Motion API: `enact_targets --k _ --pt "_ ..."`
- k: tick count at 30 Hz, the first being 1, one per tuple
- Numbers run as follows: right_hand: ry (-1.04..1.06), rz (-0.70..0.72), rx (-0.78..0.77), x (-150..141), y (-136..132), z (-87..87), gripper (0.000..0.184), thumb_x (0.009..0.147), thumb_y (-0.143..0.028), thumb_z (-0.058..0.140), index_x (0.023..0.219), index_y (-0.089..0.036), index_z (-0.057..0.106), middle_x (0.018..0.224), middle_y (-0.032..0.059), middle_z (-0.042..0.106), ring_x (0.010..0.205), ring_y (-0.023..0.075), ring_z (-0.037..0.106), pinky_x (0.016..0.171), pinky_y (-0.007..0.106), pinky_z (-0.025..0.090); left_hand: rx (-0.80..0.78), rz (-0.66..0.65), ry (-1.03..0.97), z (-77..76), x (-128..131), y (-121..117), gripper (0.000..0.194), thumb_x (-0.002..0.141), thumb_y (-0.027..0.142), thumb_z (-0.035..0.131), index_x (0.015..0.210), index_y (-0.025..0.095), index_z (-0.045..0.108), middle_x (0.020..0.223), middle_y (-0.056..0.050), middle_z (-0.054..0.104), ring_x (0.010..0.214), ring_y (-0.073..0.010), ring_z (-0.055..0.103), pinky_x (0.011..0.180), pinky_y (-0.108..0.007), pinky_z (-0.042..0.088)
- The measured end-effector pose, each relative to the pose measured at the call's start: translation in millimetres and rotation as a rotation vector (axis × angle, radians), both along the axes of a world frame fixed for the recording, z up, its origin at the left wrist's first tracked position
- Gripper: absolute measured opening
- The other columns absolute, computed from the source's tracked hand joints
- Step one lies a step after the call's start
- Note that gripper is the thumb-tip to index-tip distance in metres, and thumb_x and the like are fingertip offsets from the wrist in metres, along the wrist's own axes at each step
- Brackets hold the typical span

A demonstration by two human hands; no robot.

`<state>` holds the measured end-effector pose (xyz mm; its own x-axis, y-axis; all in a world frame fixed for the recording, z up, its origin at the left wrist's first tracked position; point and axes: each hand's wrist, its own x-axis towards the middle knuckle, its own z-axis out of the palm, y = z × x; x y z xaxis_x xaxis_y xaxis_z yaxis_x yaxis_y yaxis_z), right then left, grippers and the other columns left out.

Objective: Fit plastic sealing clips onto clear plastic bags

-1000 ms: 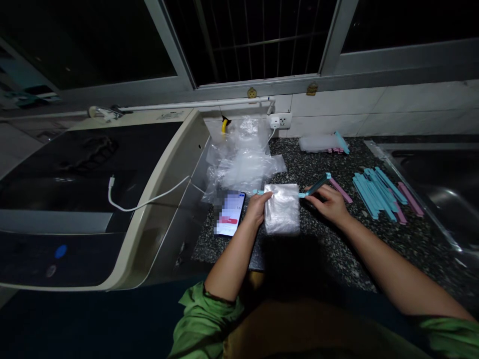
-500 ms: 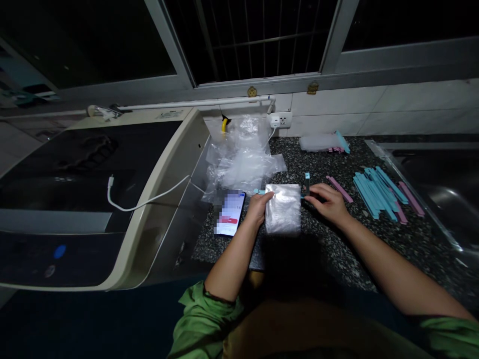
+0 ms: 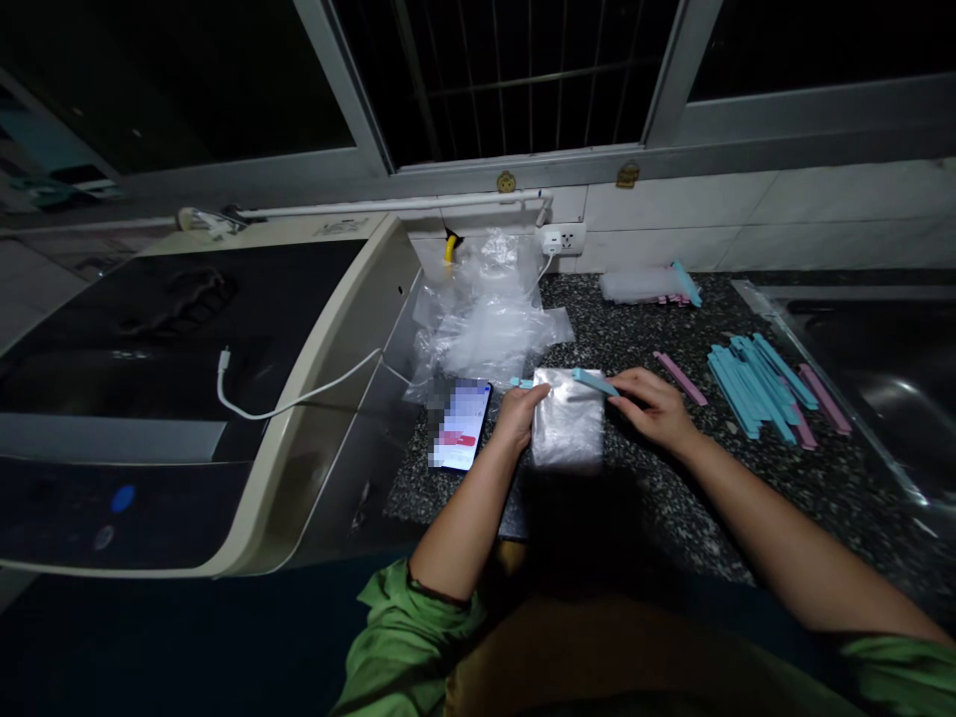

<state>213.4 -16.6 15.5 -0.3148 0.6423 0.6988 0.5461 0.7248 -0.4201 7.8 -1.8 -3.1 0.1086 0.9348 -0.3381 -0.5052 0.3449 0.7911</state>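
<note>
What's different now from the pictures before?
The raised arm of the blue clip swung left: it leaned right, then stood upright, and now lies over the plastic packet. Nothing was let go: the left hand still holds the packet and the right hand the clip. The phone and the pile of blue strips stayed put.

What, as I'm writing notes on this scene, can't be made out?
All in the head view:
- Left hand's fingertips behind the packet: hidden by it.
- Whether the blue tip joins the right hand's clip: the packet covers between.
- Phone text: partly pixelated, otherwise too small.
- Clip pile count: clips overlap.
- Sink's far side: cut off by the right edge.
</note>
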Motion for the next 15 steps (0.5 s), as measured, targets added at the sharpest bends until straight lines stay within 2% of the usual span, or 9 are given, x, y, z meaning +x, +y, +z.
enact_targets --k 8,15 --pt "-0.039 0.060 0.066 -0.7 -0.9 1.6 0.020 0.083 -0.018 0.055 0.101 -0.022 0.064 0.090 0.0071 0.066 0.081 0.0162 0.063 0.071 0.030 0.054 0.008 -0.005 0.004 -0.9 -0.5 0.3 0.028 0.045 0.031 0.078 0.059 0.011 0.066 0.053 -0.002 0.065 0.048 -0.0132 0.055 0.057 -0.027 0.040" --pt "-0.045 0.013 0.019 0.3 -1.9 0.2 0.022 0.084 -0.022 0.052 0.103 -0.023 0.063 0.092 0.0076 0.067 0.082 0.0178 0.063 0.072 0.034 0.055 0.006 -0.002 0.000 0.4 -1.3 0.1 0.027 0.045 0.030 0.078 0.061 0.011 0.066 0.054 -0.003 0.065 0.050 -0.0141 0.055 0.059 -0.028 0.041"
